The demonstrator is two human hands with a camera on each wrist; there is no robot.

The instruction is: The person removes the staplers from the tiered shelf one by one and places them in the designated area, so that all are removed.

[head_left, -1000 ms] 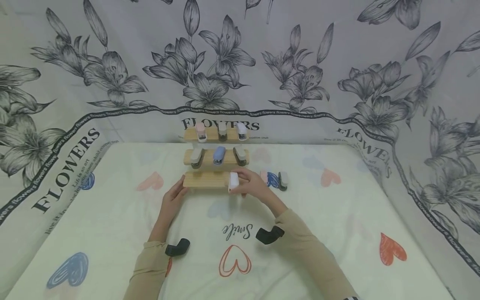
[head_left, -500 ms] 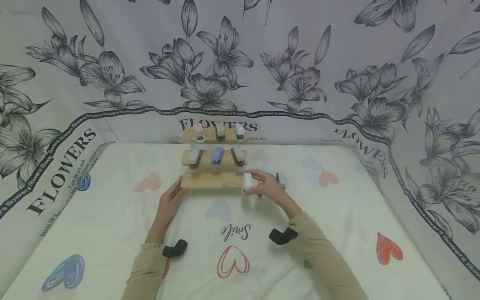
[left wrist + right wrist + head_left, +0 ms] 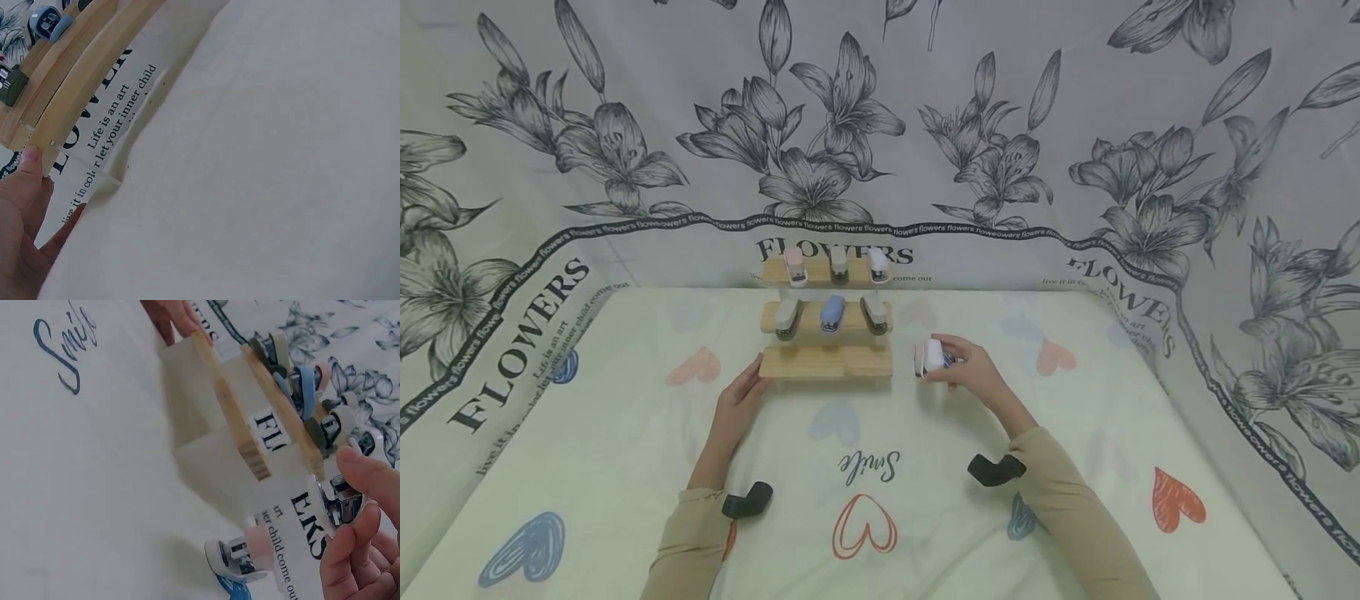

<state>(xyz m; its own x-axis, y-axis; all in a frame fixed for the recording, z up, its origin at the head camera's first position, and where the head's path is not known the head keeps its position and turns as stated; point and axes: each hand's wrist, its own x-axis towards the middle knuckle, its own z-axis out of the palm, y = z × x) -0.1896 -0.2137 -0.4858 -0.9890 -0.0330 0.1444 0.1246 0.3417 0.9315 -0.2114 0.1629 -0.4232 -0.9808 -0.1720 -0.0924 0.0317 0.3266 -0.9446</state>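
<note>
In my right hand (image 3: 973, 371) a small white stapler (image 3: 340, 499) is pinched between thumb and fingers, to the right of a three-tier wooden display rack (image 3: 826, 362). A pink stapler (image 3: 257, 549) stands on the cloth just beside it, partly covered in the head view. My left hand (image 3: 741, 404) touches the left end of the rack's lowest board, its fingers fairly straight. That board is bare. On the middle board stand two grey staplers and a blue stapler (image 3: 832, 312); the top board holds a pink, a greenish-grey and a white one.
A pale cloth (image 3: 850, 433) printed with hearts covers the table. Behind it hangs a flower-printed curtain (image 3: 820, 117). Clear side supports (image 3: 87, 164) hold the rack's boards. A dark wrist-camera mount (image 3: 748, 500) sits by each sleeve.
My right hand has carried the white stapler rightward off the lowest board to beside the rack. The grey stapler on the cloth is now hidden behind that hand. My left hand stays in place.
</note>
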